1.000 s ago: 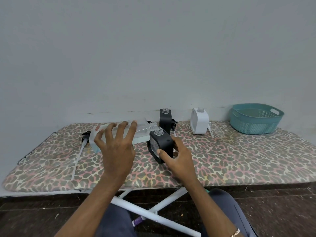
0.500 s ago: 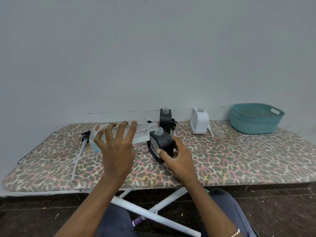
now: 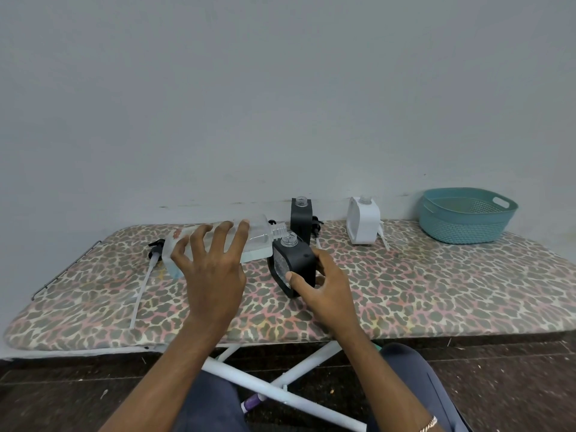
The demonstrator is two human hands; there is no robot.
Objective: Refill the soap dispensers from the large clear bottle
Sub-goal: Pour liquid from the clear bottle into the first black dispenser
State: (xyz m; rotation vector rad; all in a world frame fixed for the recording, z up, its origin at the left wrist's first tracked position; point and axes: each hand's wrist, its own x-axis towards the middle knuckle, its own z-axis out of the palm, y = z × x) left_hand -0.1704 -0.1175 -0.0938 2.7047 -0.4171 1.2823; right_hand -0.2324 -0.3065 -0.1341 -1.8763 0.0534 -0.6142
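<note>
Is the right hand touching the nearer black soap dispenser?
Touching. The head view shows the right hand gripping the nearer black dispenser, with the thumb on its front face and the fingers round its side.

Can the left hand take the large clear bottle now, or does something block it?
Probably yes. The left hand is spread open over the large clear bottle, which lies on its side on the board, and nothing stands between them. The right hand holds the near black dispenser beside it.
</note>
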